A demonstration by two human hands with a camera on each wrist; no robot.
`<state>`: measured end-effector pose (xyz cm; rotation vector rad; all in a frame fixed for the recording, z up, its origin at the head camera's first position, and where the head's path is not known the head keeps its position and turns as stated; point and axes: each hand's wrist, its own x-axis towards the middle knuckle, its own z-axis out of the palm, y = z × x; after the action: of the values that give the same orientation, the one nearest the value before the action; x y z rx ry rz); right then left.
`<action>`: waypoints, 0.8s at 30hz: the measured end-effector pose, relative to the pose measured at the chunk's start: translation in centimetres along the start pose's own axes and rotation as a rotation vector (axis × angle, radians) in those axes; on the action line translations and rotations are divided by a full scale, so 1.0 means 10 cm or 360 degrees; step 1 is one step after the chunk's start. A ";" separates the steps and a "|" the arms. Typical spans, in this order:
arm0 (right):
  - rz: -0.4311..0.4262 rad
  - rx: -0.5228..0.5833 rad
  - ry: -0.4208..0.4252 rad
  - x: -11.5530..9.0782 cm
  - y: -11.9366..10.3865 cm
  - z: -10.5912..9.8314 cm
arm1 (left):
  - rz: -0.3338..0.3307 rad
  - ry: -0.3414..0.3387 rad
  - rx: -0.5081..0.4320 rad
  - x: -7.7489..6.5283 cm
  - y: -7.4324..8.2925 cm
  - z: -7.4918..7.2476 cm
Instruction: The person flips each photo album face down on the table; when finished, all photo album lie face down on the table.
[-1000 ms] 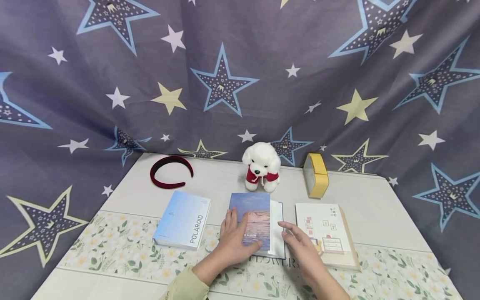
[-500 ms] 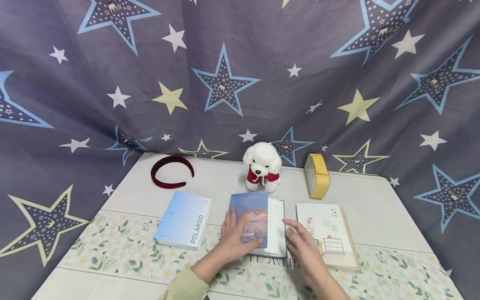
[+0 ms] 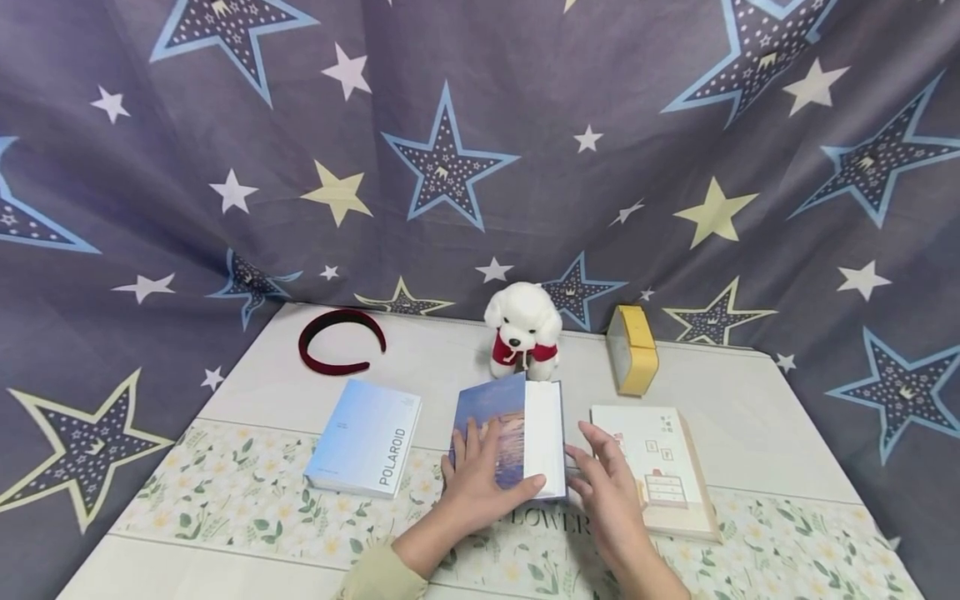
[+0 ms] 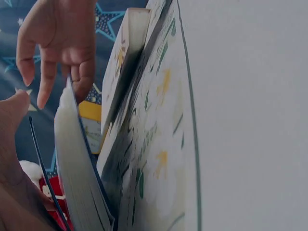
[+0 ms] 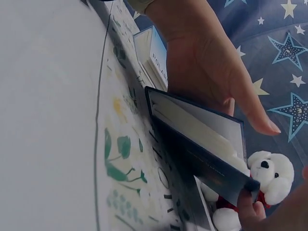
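Note:
A photo album (image 3: 544, 437) with a seascape cover stands partly open on the table mat, its front cover lifted toward the left and white pages showing. Across that cover (image 3: 491, 408) lies my left hand (image 3: 483, 479), fingers spread, the thumb reaching past the cover's free edge. My right hand (image 3: 611, 483) is at the album's right edge. In the right wrist view, its fingertips (image 5: 246, 204) touch a corner of the dark back cover (image 5: 211, 166), with the other fingers loose. The album looks tilted in both wrist views.
A blue POLARAID-style box-like book lettered POLAROID (image 3: 363, 437) lies left; a white illustrated book (image 3: 652, 467) lies right. Behind are a dark red headband (image 3: 303, 346), a white plush dog (image 3: 522, 321) and a yellow-sided box (image 3: 633, 350). A starry curtain (image 3: 465, 250) borders the table.
The front cover has swung further left, baring more white page. The album has shifted slightly left and away from me. Both hands moved with it, the right hand's fingers spreading more.

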<state>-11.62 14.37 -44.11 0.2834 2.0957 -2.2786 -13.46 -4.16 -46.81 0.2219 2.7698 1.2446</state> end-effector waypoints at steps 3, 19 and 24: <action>-0.0046 0.0030 -0.0021 -0.01 -0.03 0.01 | -0.0030 -0.0010 0.0016 -0.01 0.05 0.00; -0.0206 0.0215 -0.0273 -0.08 -0.14 0.16 | -0.0081 -0.0019 -0.0068 0.01 0.19 -0.09; -0.0208 0.0259 -0.0323 -0.07 -0.15 0.20 | -0.0097 -0.0039 -0.0184 0.05 0.21 -0.17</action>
<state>-11.33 12.46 -42.33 -0.0817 1.8875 -2.4366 -13.98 -3.95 -44.14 0.1409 2.6525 1.3713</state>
